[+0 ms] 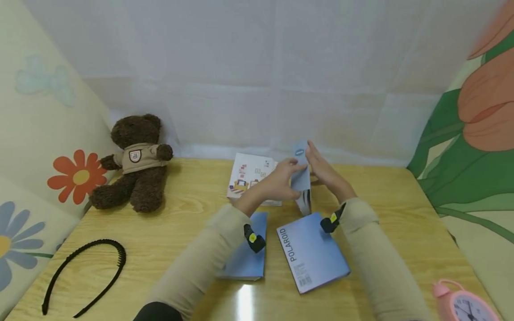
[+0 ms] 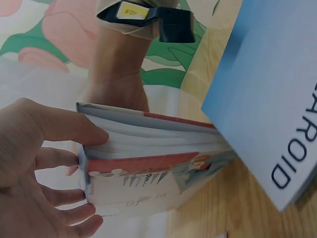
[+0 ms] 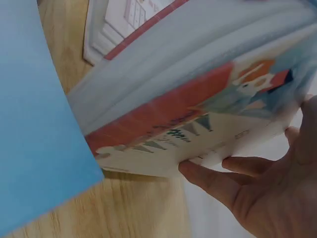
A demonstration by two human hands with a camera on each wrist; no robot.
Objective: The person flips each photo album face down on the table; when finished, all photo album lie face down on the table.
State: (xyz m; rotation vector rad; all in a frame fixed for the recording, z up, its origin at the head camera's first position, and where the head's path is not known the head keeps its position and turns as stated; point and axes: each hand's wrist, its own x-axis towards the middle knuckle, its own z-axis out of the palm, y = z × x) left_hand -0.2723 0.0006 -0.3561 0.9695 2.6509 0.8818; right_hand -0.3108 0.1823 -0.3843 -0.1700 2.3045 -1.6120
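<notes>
Tabletop [image 1: 180, 232]: wooden; everything you are working with lies on it or is held above it, out past your forearms.
Teddy bear [image 1: 134, 162]: sits well to the left of your fingers, at the back corner.
Hairband [image 1: 86, 274]: black, lying well apart from your left hand, near the front left edge.
Blue book [image 1: 311, 256]: the one marked POLAROID lies flat just behind your right wrist; a second blue book [image 1: 249, 258] lies under your left forearm.
White booklet [image 1: 250, 176]: flat on the tabletop just beyond your left fingers.
Book in hand [image 2: 148, 166]: held up on edge between both hands, above the tabletop, pages fanned slightly.
Left hand [image 1: 283, 180]: thumb and fingers [image 2: 74, 131] curled round one end of the book.
Right hand [image 1: 325, 171]: fingers [image 3: 218, 181] curled under the other end, gripping it.
Step in hand: it seems you are holding this book up and squaring it.
Next move: likely calls for a steady two-handed grip so the pages do not splay.
</notes>
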